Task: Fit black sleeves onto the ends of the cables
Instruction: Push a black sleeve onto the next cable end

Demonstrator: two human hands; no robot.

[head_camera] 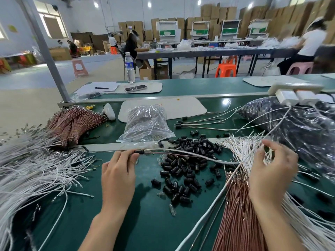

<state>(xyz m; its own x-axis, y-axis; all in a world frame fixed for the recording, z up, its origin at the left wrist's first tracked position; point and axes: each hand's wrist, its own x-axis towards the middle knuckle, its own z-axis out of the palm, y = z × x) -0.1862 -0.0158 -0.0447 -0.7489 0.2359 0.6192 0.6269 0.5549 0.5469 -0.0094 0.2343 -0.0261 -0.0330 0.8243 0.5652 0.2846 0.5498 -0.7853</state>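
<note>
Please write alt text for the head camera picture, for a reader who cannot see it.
A person's left hand pinches a black sleeve on the end of two cables, while the right hand grips white cables from a bundle. Loose black sleeves lie heaped between the hands on a green table.

This is a factory assembly hall. Cable bundles (27, 169) lie heaped on a long green worktop (154, 223). Beyond it, workers (311, 44) sit at tables before stacked cardboard boxes (253, 17).

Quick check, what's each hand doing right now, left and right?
Left hand: pinches a black sleeve on a cable.
Right hand: fingers curled round white cables.
</note>
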